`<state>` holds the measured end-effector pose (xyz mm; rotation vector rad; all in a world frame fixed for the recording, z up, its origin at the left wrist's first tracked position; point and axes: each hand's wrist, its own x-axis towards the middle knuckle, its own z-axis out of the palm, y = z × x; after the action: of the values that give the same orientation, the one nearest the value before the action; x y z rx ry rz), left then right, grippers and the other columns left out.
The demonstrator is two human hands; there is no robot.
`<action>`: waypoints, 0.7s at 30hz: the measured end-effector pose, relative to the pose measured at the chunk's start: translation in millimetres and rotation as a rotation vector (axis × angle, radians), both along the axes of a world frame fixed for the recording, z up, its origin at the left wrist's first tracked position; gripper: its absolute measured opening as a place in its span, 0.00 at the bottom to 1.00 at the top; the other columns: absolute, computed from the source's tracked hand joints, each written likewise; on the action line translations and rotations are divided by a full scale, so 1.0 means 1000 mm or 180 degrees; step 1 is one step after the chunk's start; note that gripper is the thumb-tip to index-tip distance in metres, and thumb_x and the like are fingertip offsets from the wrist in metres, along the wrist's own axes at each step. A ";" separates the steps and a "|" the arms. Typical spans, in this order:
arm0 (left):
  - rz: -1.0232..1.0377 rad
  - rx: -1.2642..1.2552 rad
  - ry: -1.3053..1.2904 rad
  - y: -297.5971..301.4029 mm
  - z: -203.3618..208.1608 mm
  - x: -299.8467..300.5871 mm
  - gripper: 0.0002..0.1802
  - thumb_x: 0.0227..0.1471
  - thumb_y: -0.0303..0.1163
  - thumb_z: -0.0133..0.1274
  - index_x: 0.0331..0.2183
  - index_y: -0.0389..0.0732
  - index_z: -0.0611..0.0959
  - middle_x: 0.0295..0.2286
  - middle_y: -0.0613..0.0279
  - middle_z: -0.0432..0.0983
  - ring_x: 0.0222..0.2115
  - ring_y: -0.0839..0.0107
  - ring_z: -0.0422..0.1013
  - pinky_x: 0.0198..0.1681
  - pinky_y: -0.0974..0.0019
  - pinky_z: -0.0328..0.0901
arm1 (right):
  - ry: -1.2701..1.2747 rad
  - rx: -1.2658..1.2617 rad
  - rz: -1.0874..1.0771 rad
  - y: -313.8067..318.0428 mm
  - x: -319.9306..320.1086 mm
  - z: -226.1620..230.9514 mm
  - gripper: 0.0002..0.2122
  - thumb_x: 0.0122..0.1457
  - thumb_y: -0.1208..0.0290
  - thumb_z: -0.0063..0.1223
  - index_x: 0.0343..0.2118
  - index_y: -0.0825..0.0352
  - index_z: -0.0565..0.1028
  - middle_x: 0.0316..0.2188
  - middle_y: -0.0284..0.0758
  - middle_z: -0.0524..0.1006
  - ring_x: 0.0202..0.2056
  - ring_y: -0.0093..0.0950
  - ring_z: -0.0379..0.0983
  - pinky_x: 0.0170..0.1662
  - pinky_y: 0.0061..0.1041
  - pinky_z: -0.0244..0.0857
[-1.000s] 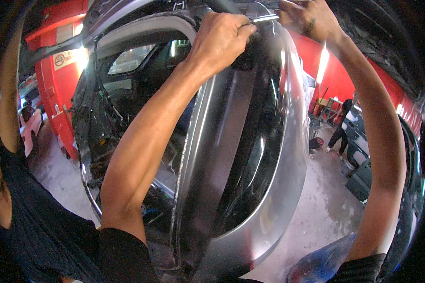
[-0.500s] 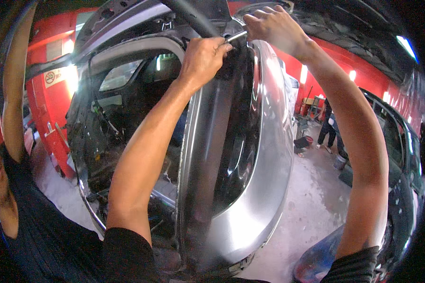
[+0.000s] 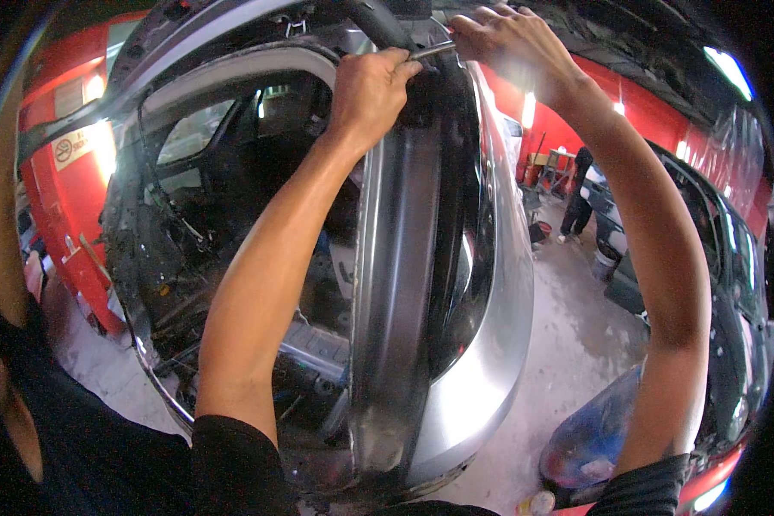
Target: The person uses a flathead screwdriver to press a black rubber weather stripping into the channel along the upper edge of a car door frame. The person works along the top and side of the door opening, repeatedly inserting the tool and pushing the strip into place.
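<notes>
Steadying a slim metal rod (image 3: 433, 50) near the dark strut (image 3: 377, 22) appears in hand: left hand (image 3: 370, 96) grip narrow around one end; right hand (image 3: 514, 47) at the other, grip unclear. Next move likely calls for careful alignment.

The strongest light comes from a white ceiling tube (image 3: 729, 72) at the upper right; smaller lamps (image 3: 528, 110) shine near the red wall (image 3: 559, 131), and a bright glow stands at the left. The silver body panel (image 3: 477, 391) gives white glare, while the car interior (image 3: 224, 206) is dim. The right hand (image 3: 516, 47) looks hazy. Edges bend, and corners are black.
</notes>
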<state>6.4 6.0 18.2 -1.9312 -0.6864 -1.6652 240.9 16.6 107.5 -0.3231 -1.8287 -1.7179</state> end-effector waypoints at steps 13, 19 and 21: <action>0.0109 -0.0067 0.0234 -0.003 -0.002 0.002 0.12 0.58 0.28 0.57 0.42 0.34 0.87 0.32 0.40 0.82 0.33 0.50 0.83 0.38 0.56 0.73 | 0.0624 -0.0823 -0.0822 -0.046 -0.005 -0.060 0.10 0.67 0.61 0.50 0.38 0.63 0.72 0.19 0.42 0.78 0.24 0.43 0.80 0.28 0.44 0.72; 0.0274 0.0130 0.0344 -0.001 -0.001 -0.001 0.13 0.57 0.26 0.56 0.42 0.33 0.86 0.32 0.39 0.82 0.35 0.47 0.82 0.38 0.54 0.73 | 0.0961 -0.1337 -0.0942 -0.061 -0.020 -0.073 0.10 0.67 0.62 0.50 0.41 0.63 0.73 0.22 0.45 0.79 0.27 0.48 0.80 0.31 0.48 0.72; 0.0336 -0.0015 0.0422 -0.001 0.002 -0.003 0.13 0.56 0.26 0.56 0.43 0.33 0.86 0.32 0.39 0.81 0.35 0.48 0.82 0.38 0.54 0.72 | 0.0950 -0.1561 -0.0850 -0.066 -0.022 -0.075 0.09 0.66 0.64 0.52 0.42 0.63 0.73 0.23 0.46 0.79 0.28 0.48 0.80 0.32 0.48 0.72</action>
<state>3.6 5.3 19.8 -1.9534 -0.7277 -1.4591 218.6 -48.9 32.5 -1.0060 -2.0210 -1.2670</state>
